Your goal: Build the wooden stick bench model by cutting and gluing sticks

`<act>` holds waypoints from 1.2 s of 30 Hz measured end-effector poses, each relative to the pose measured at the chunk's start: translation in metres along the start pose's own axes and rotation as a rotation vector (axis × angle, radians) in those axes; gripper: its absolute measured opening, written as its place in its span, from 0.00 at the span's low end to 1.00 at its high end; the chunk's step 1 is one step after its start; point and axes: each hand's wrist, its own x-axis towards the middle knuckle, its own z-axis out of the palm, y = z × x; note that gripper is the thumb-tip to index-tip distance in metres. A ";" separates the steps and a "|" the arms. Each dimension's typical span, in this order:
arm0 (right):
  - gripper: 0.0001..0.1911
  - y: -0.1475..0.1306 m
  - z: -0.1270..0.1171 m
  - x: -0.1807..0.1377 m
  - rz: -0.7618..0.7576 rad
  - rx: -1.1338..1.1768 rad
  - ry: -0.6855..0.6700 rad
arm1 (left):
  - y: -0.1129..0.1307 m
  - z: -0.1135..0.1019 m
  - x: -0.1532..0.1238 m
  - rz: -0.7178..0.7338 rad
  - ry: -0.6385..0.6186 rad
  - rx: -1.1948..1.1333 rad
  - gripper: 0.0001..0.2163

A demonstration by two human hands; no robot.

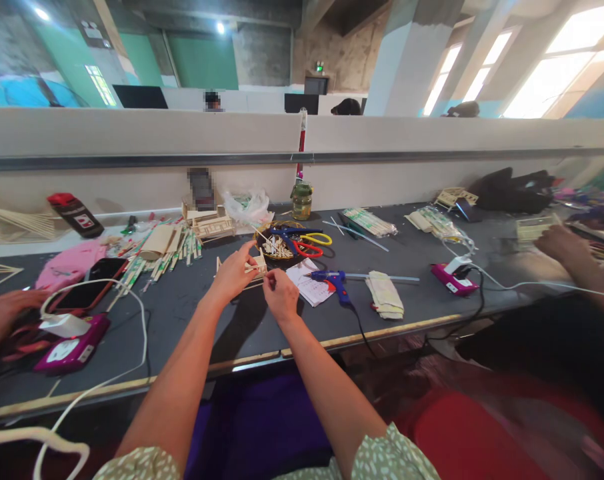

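Both hands are at the middle of the dark tabletop. My left hand [235,272] is closed on a small frame built of wooden sticks [258,268], partly hidden behind its fingers. Close on the right, my right hand [281,295] has its fingers pinched together at the frame's near edge; what they hold, if anything, is too small to make out. A round basket of short stick pieces [277,248] stands just behind, with red-handled scissors [308,249] and yellow-handled pliers [316,237] on it. Beside my right hand lie a printed paper [312,285] and a blue glue gun [338,283].
A folded cloth [385,295] lies right of the glue gun. Purple power strips [73,344] with white cables sit on both sides. At left are stick bundles [167,248] and a phone [95,283]. Other people's hands [565,244] show at both edges. A glass jar [302,201] stands behind.
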 end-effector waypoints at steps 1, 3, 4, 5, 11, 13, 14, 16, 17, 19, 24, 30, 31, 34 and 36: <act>0.04 0.000 0.000 0.000 -0.002 0.000 0.005 | 0.000 0.000 0.000 0.001 0.003 0.004 0.31; 0.03 0.000 0.000 0.000 -0.005 0.003 0.013 | -0.001 0.001 0.000 0.004 0.006 0.012 0.31; 0.03 0.000 0.000 0.000 -0.005 0.004 0.014 | -0.001 0.001 0.000 0.004 0.007 0.014 0.31; 0.03 0.000 0.000 0.000 -0.005 0.005 0.015 | -0.001 0.001 0.000 0.005 0.007 0.014 0.31; 0.04 0.000 0.000 -0.001 -0.010 0.001 0.011 | -0.001 0.001 0.000 -0.006 -0.001 0.005 0.31; 0.04 0.000 0.000 -0.001 -0.009 0.005 0.014 | 0.000 0.001 0.000 -0.009 0.000 0.012 0.31; 0.04 0.000 0.000 -0.001 -0.009 0.005 0.015 | 0.000 0.000 0.000 -0.007 -0.001 0.014 0.30; 0.04 0.001 0.001 -0.001 -0.009 0.006 0.016 | 0.000 0.000 0.000 -0.002 -0.007 0.013 0.30; 0.04 0.001 0.001 -0.001 -0.011 0.007 0.016 | 0.000 0.000 0.001 0.000 -0.010 0.012 0.30; 0.04 0.000 0.001 -0.001 -0.016 0.011 0.015 | -0.001 0.001 0.001 0.004 -0.017 0.013 0.31; 0.04 0.000 0.000 -0.001 -0.012 0.010 0.015 | -0.003 0.002 0.002 0.003 -0.011 0.025 0.30; 0.04 -0.001 -0.001 0.000 -0.001 -0.007 0.003 | -0.001 0.001 0.001 0.000 -0.010 0.029 0.30; 0.04 -0.001 -0.001 0.000 -0.001 -0.008 0.000 | -0.001 0.001 0.001 -0.001 -0.012 0.026 0.30; 0.04 0.000 -0.001 0.000 -0.008 -0.009 -0.005 | -0.001 0.001 0.001 -0.007 -0.016 0.017 0.31; 0.04 0.000 0.000 -0.001 -0.010 -0.011 -0.008 | -0.001 0.001 0.001 -0.005 -0.014 0.018 0.30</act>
